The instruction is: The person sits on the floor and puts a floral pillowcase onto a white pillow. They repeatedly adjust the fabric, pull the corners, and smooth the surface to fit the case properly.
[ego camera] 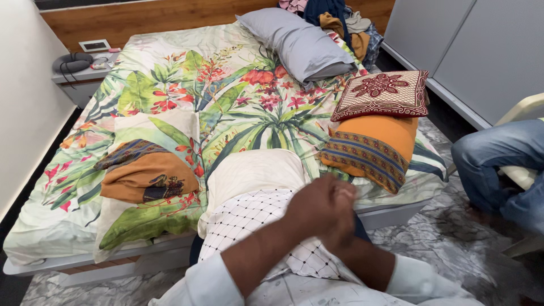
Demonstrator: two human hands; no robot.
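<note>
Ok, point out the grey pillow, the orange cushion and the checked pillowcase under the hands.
grey pillow (306, 45), head view, middle of its top face.
orange cushion (374, 144), head view, plain orange upper part.
checked pillowcase (243, 218), head view, left checked area.

Single head-worn view, pitched down and forward from the foot of the bed (170, 85), looking toward the wooden headboard (170, 17). Clasped hands (326, 207) sit very close, low centre; the bed stretches away beyond them, nightstand (85, 73) far beyond-left. A seated person's jeans-clad legs (498, 164) clip the edge, right of the hands.
</note>
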